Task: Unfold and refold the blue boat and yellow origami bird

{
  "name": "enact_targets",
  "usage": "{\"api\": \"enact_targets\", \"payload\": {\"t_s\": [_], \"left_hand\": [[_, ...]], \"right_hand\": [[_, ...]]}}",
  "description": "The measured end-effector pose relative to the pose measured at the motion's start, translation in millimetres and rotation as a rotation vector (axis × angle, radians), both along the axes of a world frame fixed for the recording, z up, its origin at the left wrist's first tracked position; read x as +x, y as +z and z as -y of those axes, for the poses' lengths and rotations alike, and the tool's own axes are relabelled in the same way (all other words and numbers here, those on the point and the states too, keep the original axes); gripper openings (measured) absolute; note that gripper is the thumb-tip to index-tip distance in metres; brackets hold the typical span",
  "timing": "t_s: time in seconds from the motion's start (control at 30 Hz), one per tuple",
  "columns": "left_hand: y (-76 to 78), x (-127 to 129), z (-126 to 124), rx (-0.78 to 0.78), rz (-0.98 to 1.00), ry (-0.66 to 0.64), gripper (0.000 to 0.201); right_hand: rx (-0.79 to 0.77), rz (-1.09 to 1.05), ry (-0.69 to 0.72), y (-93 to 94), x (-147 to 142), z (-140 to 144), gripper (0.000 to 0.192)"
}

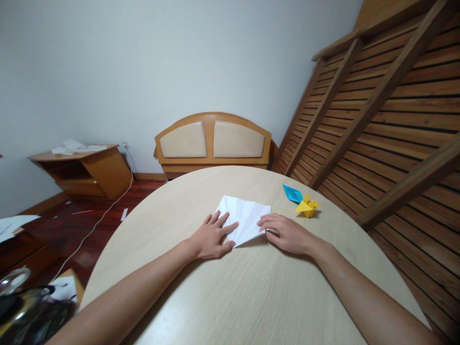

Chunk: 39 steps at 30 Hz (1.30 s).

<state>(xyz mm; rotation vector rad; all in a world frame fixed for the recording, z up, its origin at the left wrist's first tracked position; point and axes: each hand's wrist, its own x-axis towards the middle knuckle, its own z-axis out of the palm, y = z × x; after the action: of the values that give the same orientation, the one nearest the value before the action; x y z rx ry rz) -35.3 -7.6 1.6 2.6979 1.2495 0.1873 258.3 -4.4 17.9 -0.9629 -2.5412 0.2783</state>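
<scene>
A creased sheet of white paper [247,215] lies on the round wooden table [230,297] in front of me. My left hand [212,235] rests on its left edge, fingers spread out flat. At the right edge, my right hand [282,232] has the paper between its thumb and fingers, and that side is slightly raised. Beyond my right hand are a blue folded paper piece [293,193] and a yellow folded paper figure [307,207], close together.
A wooden headboard [212,139] stands against the wall behind the table. Slatted wooden panels [388,105] lean at the right. To the left, a small cabinet [108,167] holds papers, and a white cable [104,225] runs along the floor.
</scene>
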Motion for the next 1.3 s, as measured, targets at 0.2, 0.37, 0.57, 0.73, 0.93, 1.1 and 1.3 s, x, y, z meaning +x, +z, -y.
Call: {"api": "enact_targets", "payload": {"t_s": [0.2, 0.37, 0.57, 0.73, 0.93, 1.1, 1.3], "left_hand": [[0.8, 0, -1, -0.011, 0.007, -0.058, 0.059], [-2.4, 1, -1, 0.002, 0.028, -0.131, 0.061], [-6.3, 3, 0, 0.043, 0.035, -0.132, 0.064], [-4.9, 4, 2, 0.106, 0.032, -0.119, 0.062], [1.4, 7, 5, 0.201, 0.065, -0.123, 0.058], [1.2, 8, 4, 0.201, 0.118, -0.221, 0.056], [5.2, 9, 5, 0.123, 0.142, -0.352, 0.048]], "right_hand": [[0.019, 0.034, -0.089, -2.6, -11, 0, 0.022], [0.059, 0.064, -0.196, -10.2, -19, -2, 0.027], [0.044, 0.006, -0.251, -15.3, -23, 0, 0.020], [0.083, 0.032, -0.123, -15.1, -28, 5, 0.033], [0.057, 0.064, -0.073, -17.8, -32, 7, 0.030], [0.023, 0.093, -0.079, -16.8, -31, 6, 0.032], [-0.024, 0.076, -0.068, -15.0, -29, 6, 0.034]]}}
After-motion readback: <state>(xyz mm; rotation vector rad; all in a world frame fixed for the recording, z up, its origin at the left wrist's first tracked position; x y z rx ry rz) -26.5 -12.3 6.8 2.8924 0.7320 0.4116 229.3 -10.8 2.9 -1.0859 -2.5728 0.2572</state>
